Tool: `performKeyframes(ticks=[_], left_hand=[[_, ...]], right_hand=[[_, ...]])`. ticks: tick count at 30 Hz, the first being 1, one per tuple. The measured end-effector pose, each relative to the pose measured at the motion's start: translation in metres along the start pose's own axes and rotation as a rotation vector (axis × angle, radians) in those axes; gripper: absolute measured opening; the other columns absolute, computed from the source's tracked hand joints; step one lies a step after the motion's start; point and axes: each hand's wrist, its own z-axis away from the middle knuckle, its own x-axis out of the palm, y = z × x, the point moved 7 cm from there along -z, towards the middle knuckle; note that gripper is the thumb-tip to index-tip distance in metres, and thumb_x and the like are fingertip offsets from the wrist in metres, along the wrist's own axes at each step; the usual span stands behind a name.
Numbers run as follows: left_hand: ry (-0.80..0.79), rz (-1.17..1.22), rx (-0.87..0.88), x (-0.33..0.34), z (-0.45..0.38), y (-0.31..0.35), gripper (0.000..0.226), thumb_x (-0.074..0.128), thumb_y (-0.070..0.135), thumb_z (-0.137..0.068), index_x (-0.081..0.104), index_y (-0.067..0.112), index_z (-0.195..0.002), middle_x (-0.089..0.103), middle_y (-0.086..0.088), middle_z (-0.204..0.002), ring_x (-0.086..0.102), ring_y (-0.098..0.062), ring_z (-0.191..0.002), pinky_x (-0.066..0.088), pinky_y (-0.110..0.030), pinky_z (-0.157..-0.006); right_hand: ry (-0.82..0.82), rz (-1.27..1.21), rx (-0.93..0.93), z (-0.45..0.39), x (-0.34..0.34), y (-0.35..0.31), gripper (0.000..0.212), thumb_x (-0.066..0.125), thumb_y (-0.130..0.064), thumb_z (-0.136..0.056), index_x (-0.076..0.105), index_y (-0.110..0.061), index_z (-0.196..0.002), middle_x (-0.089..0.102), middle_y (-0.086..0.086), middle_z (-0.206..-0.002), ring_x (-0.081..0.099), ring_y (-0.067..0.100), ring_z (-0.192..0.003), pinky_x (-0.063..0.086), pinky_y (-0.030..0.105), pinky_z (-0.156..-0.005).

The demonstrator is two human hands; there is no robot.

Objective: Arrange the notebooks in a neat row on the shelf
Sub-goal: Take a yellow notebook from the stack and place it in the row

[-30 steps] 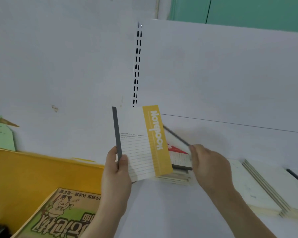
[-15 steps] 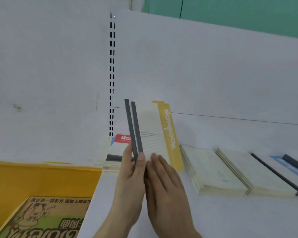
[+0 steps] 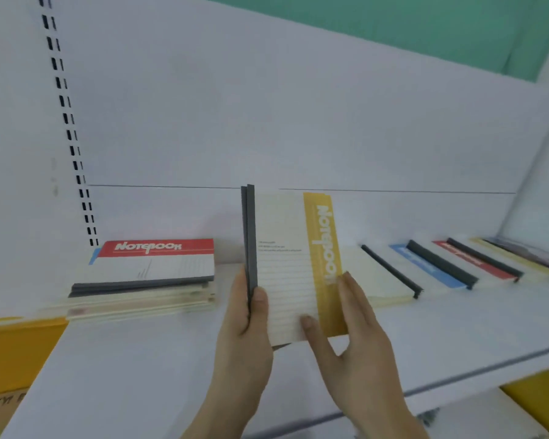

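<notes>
At far left we see a stack of notebooks (image 3: 143, 286) lying flat on the white shelf (image 3: 124, 369), a red-banded cover on top. At centre, the left hand (image 3: 244, 327) grips the dark spines of the yellow-banded notebooks (image 3: 290, 264), held upright just above the shelf. The right hand (image 3: 346, 324) pinches their lower right edge, thumb on the front cover. To the right, a row of flat notebooks (image 3: 438, 267) lies overlapping, well apart from the stack.

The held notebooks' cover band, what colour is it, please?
Yellow, with white lettering, on the notebooks; the head view shows it.
</notes>
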Motion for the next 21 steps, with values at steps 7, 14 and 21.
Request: performKeyframes(ticks=[7, 14, 21], left_hand=[[-0.117, -0.046, -0.031, 0.126, 0.027, -0.023, 0.042, 0.034, 0.015, -0.107, 0.046, 0.050, -0.127, 0.067, 0.025, -0.101, 0.070, -0.002, -0.086, 0.062, -0.040, -0.056], [-0.131, -0.103, -0.018, 0.261, 0.051, -0.056, 0.054, 0.039, 0.020, -0.107, 0.030, 0.061, -0.141, 0.061, 0.025, -0.120, 0.071, -0.011, -0.087, 0.062, -0.042, -0.060], [-0.208, -0.082, -0.056, 0.381, 0.054, -0.089, 0.052, 0.037, 0.015, -0.107, 0.036, 0.053, -0.143, 0.067, 0.016, -0.102, 0.071, -0.017, -0.073, 0.058, -0.042, -0.049]], right_hand=[[-0.047, 0.031, 0.066, 0.008, -0.086, 0.093, 0.089, 0.046, -0.080, -0.074, 0.024, -0.035, -0.148, 0.010, -0.024, -0.156, 0.019, -0.009, -0.132, 0.026, 0.015, -0.102], [-0.166, 0.046, 0.129, 0.015, -0.190, 0.209, 0.094, 0.044, -0.083, -0.060, 0.015, -0.049, -0.143, -0.002, -0.038, -0.148, 0.008, -0.023, -0.129, 0.012, -0.002, -0.101], [-0.150, 0.136, 0.138, 0.007, -0.270, 0.313, 0.071, 0.062, -0.061, -0.078, 0.035, -0.044, -0.142, 0.018, -0.037, -0.147, 0.022, -0.010, -0.135, 0.025, 0.013, -0.109]])
